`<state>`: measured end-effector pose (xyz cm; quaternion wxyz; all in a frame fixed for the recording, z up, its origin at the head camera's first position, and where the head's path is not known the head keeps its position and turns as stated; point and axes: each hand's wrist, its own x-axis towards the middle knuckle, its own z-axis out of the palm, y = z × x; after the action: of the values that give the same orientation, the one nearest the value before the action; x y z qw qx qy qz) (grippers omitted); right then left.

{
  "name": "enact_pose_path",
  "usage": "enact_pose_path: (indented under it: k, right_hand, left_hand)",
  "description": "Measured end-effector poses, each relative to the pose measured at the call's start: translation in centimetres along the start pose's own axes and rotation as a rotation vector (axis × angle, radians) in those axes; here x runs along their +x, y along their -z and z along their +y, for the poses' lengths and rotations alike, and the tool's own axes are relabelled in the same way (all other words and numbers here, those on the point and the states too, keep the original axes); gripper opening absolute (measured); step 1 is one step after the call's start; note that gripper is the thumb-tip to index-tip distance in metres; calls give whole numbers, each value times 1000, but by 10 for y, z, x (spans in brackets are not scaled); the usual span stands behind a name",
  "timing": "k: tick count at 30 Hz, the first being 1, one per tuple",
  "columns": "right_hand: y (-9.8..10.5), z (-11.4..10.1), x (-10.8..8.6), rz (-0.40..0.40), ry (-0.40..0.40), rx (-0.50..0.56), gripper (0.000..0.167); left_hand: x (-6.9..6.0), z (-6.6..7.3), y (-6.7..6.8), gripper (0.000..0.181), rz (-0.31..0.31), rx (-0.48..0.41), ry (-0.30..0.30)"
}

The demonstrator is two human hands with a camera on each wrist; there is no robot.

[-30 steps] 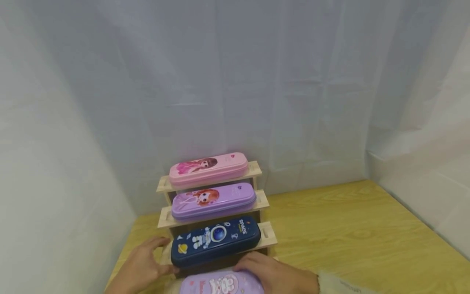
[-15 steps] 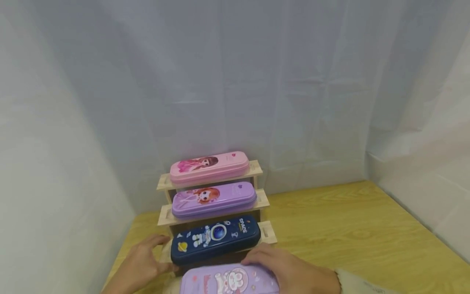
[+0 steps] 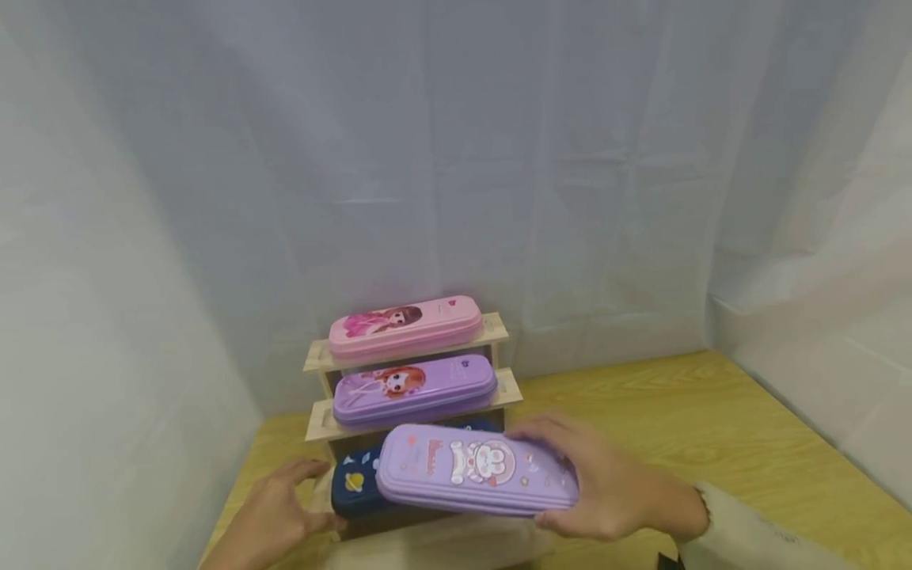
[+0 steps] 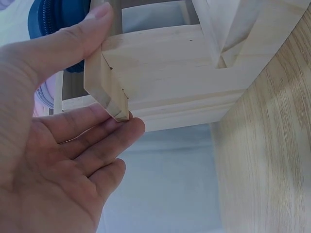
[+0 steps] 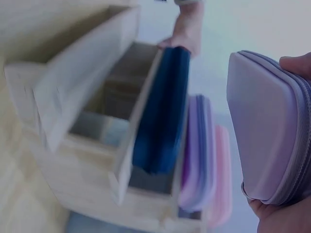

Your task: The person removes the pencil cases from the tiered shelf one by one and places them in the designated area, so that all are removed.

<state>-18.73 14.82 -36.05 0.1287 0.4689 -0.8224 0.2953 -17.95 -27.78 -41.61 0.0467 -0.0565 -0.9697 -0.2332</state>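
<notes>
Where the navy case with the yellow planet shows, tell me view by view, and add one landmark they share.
Head: navy case low, just left of centre, partly hidden by the lilac bunny case.
Left wrist: navy case at top left, cut off by the top edge.
Right wrist: navy case near centre, left of the purple case.
Shared landmark: wooden rack.

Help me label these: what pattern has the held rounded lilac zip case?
The lilac case shows a white bunny and pink lettering, best in the head view.
</notes>
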Motion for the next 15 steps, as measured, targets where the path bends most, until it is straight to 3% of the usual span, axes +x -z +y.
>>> enact_pose_path:
  k: [4,15]
  right_hand:
    - [14,5,2,76,-18,-60,87]
    - [45,25,-2,237,-160,-187,81]
  left_hand:
    - [-1,0,1,88,-21,1,25]
    - [-2,-5,1,90,-22,36,-2]
